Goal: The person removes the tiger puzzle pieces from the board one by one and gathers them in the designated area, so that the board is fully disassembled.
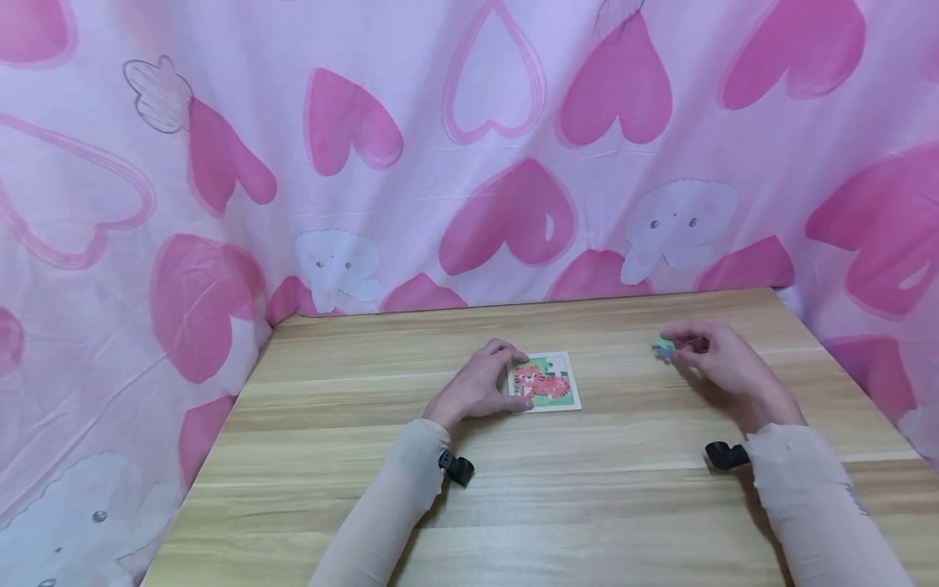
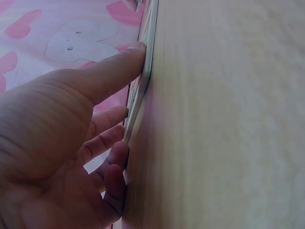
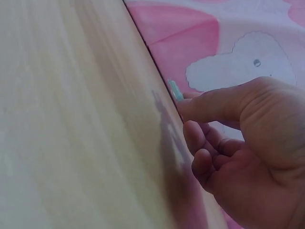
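Note:
A small square jigsaw puzzle [image 1: 550, 385] lies on the wooden table, with a pale frame and a red striped animal on green. White gaps show near its upper right. My left hand [image 1: 480, 383] rests on the puzzle's left side, thumb at the near edge and fingers at the far left corner. In the left wrist view the thumb [image 2: 119, 69] lies straight on the puzzle's frame [image 2: 150, 57]. Off to the right, my right hand [image 1: 722, 367] pinches a green and blue puzzle piece [image 1: 663, 350] between thumb and forefinger, just above the table. The right wrist view shows the piece's edge [image 3: 175, 90].
The wooden table [image 1: 572, 505] runs back to a pink curtain [image 1: 411, 204] printed with hearts, which also hangs at both sides. Each wrist wears a small black camera, one on the left [image 1: 458, 469] and one on the right [image 1: 726, 456].

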